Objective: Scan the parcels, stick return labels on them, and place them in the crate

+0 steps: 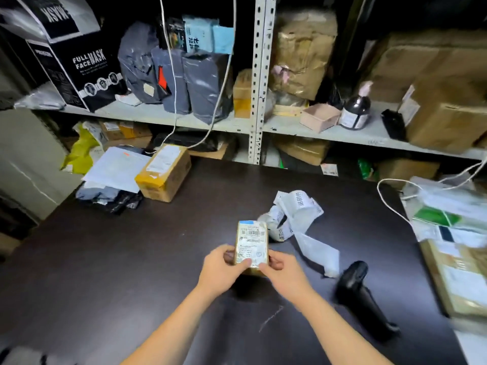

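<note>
Likely scanner right of parcel

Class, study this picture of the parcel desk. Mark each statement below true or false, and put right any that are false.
1. The left hand and the right hand both hold the small parcel. True.
2. The black scanner is gripped in the right hand. False: it lies on the dark table, to the right of the hands.
3. The small parcel's printed label faces up toward the camera. True.
4. The black FULL FACE MASK box stands on the dark table. False: it stands on the shelf behind the table.
5. A crumpled white printed strip lies on the table beyond the small parcel. True.
</note>
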Available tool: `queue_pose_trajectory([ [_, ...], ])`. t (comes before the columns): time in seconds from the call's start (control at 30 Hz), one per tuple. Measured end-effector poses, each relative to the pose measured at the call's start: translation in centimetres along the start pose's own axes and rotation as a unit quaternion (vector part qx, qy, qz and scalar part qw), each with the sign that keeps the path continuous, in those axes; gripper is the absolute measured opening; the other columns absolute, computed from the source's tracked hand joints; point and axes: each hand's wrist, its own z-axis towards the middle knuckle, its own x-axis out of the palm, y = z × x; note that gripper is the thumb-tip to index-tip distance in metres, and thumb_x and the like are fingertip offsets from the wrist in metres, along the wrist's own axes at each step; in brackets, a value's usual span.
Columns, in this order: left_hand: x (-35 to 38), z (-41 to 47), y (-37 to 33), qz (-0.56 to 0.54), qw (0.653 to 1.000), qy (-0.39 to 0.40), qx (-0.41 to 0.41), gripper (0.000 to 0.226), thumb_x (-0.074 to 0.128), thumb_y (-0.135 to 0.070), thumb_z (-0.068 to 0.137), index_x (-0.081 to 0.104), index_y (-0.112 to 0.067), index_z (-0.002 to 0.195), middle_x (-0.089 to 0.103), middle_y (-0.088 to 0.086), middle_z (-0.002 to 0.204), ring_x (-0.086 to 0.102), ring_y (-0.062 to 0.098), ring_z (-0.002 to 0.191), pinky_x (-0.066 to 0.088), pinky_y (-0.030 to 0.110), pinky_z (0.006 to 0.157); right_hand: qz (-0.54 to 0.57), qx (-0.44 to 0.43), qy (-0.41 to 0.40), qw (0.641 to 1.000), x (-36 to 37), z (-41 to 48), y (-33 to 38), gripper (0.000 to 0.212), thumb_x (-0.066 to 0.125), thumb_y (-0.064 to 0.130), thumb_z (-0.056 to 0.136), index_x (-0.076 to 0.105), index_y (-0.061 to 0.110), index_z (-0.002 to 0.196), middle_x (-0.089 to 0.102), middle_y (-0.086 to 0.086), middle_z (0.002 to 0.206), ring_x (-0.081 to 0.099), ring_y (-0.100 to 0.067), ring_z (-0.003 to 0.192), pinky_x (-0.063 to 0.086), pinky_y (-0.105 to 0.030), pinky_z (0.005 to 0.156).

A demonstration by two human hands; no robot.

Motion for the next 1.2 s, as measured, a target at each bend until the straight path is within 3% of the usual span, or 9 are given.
queue_pose_trajectory([
  [0.17,6.6,-4.2,0.7,0.050,0.998,0.034,-0.029,0.040,0.089,-0.041,0.072,0.070,-0.023,0.101,0.077,-0.015,0.084,0.070,-0.003,0.074,0.056,0.021,0.069,-0.015,0.034,-0.011,0.999,-3.6,-4.9,-5.6,0.036,0.064,0.011,0.094,0.074,0.033,0.120,0.076,0.023,0.105,0.072,0.001,0.097,0.058,-0.034,0.094],
  [0.4,11.2,-6.9,-0.1,0.098,0.992,0.050,-0.058,0.057,0.086,-0.050,0.071,0.060,-0.024,0.114,0.072,-0.016,0.104,0.067,-0.003,0.090,0.054,0.019,0.078,-0.039,0.064,-0.009,0.997,-6.6,-8.4,-7.6,0.033,0.064,0.016,0.094,0.067,0.027,0.125,0.074,0.018,0.105,0.069,0.001,0.095,0.057,-0.027,0.089],
  [0.5,11.7,-7.1,-0.7,0.124,0.990,0.036,-0.052,0.072,0.086,-0.056,0.067,0.050,-0.029,0.123,0.061,-0.021,0.108,0.060,0.004,0.098,0.046,0.022,0.081,-0.142,0.061,-0.191,0.969,-8.3,-8.9,-7.8,0.032,0.071,0.031,0.088,0.063,0.028,0.119,0.064,0.016,0.092,0.065,-0.010,0.091,0.050,-0.029,0.076],
  [0.6,12.0,-6.9,-0.8,0.135,0.989,0.039,-0.050,0.080,0.088,-0.055,0.063,0.050,-0.029,0.129,0.060,-0.021,0.109,0.059,0.007,0.103,0.047,0.025,0.087,-0.271,0.043,-0.319,0.907,-10.6,-9.1,-8.0,0.031,0.073,0.030,0.083,0.057,0.025,0.109,0.054,0.006,0.102,0.055,-0.023,0.106,0.044,-0.035,0.074],
  [0.73,12.0,-6.3,-1.0,0.153,0.985,0.054,-0.064,0.077,0.089,-0.055,0.059,0.056,-0.030,0.124,0.066,-0.017,0.117,0.063,0.008,0.105,0.052,0.030,0.092,-0.386,0.183,-0.255,0.867,-13.5,-8.2,-9.1,0.061,0.072,0.041,0.087,0.042,0.024,0.137,0.051,-0.004,0.134,0.045,-0.026,0.129,0.043,-0.043,0.100],
  [0.9,11.7,-6.0,-1.7,0.190,0.976,0.067,-0.079,0.076,0.087,-0.061,0.055,0.053,-0.032,0.116,0.066,-0.018,0.119,0.064,0.011,0.108,0.054,0.037,0.092,-0.446,0.200,-0.152,0.859,-15.2,-7.1,-9.6,0.045,0.068,0.041,0.089,0.049,0.022,0.124,0.065,-0.001,0.117,0.065,-0.025,0.109,0.054,-0.034,0.083],
  [1.03,12.0,-6.2,-1.5,0.223,0.970,0.051,-0.078,0.075,0.082,-0.066,0.058,0.051,-0.030,0.116,0.064,-0.015,0.121,0.063,0.013,0.110,0.054,0.039,0.091,-0.358,0.191,-0.126,0.905,-14.9,-6.1,-8.0,0.033,0.064,0.033,0.087,0.052,0.020,0.114,0.065,-0.004,0.111,0.065,-0.029,0.102,0.045,-0.031,0.074],
  [1.13,12.1,-6.0,-1.8,0.237,0.967,0.042,-0.078,0.077,0.080,-0.068,0.060,0.050,-0.031,0.119,0.064,-0.014,0.124,0.062,0.014,0.114,0.052,0.037,0.091,-0.199,0.150,-0.121,0.961,-14.1,-6.0,-5.4,0.008,0.056,0.020,0.086,0.058,0.016,0.092,0.067,-0.004,0.088,0.061,-0.024,0.071,0.045,-0.029,0.061],
  [1.2,12.2,-5.6,-2.4,0.244,0.966,0.038,-0.080,0.075,0.080,-0.069,0.061,0.049,-0.031,0.117,0.065,-0.014,0.123,0.063,0.015,0.115,0.051,0.036,0.090,-0.068,0.160,-0.112,0.978,-13.3,-6.1,-3.4,0.007,0.054,0.020,0.081,0.056,0.013,0.079,0.061,-0.003,0.067,0.053,-0.022,0.053,0.044,-0.030,0.053],
])
